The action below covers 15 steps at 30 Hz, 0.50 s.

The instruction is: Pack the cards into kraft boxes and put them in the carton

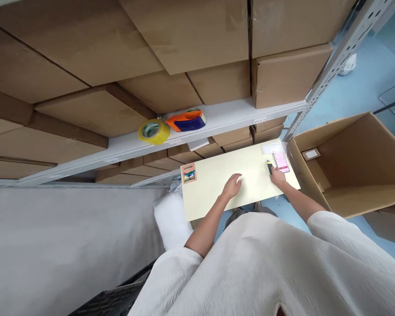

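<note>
My right hand is closed around a small black-and-yellow tool that looks like a box cutter, near the right end of a pale cream tabletop. Just beyond that hand lies a phone with a pink screen, partly blurred out. Over the middle of the tabletop, my left hand is open and holds nothing, its fingers loosely bent. Whether it touches the surface I cannot tell. At the left end lies a small flat item with a colourful picture.
A shelf stacked with cardboard boxes runs beyond the table. On its edge sit a yellow tape roll and an orange-and-blue tape dispenser. A large open carton stands right; white wrapping material is at left.
</note>
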Each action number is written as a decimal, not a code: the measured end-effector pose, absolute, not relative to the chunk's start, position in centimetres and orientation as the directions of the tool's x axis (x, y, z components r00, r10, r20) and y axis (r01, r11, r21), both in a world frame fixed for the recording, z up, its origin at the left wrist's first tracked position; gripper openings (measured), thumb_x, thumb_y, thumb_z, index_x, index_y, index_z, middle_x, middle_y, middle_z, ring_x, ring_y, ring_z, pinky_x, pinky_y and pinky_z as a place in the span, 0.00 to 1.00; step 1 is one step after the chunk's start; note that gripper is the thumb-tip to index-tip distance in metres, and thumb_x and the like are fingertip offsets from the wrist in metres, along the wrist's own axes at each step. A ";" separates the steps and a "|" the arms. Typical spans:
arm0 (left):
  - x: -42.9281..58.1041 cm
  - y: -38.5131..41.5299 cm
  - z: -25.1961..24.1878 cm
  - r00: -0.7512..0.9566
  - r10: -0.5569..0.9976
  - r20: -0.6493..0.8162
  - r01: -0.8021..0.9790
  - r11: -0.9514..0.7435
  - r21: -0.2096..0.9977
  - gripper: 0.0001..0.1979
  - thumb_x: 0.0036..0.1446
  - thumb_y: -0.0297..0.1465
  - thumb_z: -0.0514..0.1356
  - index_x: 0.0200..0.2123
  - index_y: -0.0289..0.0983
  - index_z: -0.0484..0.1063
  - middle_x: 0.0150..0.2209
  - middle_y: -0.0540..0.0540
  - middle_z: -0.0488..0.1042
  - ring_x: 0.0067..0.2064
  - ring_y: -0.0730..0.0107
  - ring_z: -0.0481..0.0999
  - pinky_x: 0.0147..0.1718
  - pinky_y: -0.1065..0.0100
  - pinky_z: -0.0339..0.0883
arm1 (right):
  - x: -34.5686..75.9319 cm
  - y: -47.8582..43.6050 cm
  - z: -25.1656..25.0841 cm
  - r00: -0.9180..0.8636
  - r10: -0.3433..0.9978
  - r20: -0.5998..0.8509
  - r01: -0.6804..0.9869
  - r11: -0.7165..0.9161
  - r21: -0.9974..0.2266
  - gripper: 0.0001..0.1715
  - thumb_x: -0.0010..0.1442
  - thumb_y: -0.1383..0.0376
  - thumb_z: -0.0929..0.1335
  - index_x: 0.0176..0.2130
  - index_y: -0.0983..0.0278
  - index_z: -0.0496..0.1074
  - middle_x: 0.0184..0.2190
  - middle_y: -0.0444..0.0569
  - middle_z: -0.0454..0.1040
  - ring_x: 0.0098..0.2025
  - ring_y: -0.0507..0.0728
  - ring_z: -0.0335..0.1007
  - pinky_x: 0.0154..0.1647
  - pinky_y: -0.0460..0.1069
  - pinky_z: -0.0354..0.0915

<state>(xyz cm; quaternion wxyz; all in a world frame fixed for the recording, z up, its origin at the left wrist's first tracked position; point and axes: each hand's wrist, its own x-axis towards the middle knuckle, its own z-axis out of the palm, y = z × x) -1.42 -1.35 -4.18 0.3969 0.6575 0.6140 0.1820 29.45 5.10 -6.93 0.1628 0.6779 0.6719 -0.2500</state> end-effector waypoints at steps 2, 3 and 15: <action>-1.4 -1.4 -4.2 0.175 0.949 -0.264 0.671 0.081 0.737 0.21 0.72 0.31 0.55 0.65 0.39 0.74 0.67 0.38 0.75 0.66 0.56 0.77 0.69 0.53 0.69 | 29.4 5.3 -7.4 -0.035 0.825 -0.564 0.995 -0.023 -0.094 0.23 0.76 0.67 0.63 0.67 0.68 0.63 0.60 0.67 0.70 0.54 0.65 0.78 0.47 0.53 0.69; -1.4 -1.4 -4.2 0.171 0.947 -0.274 0.673 0.090 0.734 0.22 0.73 0.31 0.54 0.65 0.39 0.74 0.67 0.38 0.76 0.65 0.56 0.78 0.68 0.53 0.70 | 29.4 5.3 -7.5 -0.037 0.822 -0.568 0.996 -0.014 -0.085 0.24 0.76 0.67 0.62 0.67 0.68 0.63 0.61 0.68 0.70 0.54 0.65 0.77 0.47 0.54 0.70; -3.5 -0.7 -3.4 0.129 0.958 -0.255 0.643 0.115 0.757 0.23 0.72 0.32 0.55 0.66 0.40 0.74 0.66 0.39 0.77 0.62 0.57 0.80 0.65 0.53 0.73 | 23.7 9.2 -0.3 -0.250 0.950 -0.184 0.948 0.202 -0.247 0.19 0.76 0.64 0.62 0.60 0.65 0.73 0.59 0.66 0.73 0.58 0.70 0.68 0.58 0.59 0.65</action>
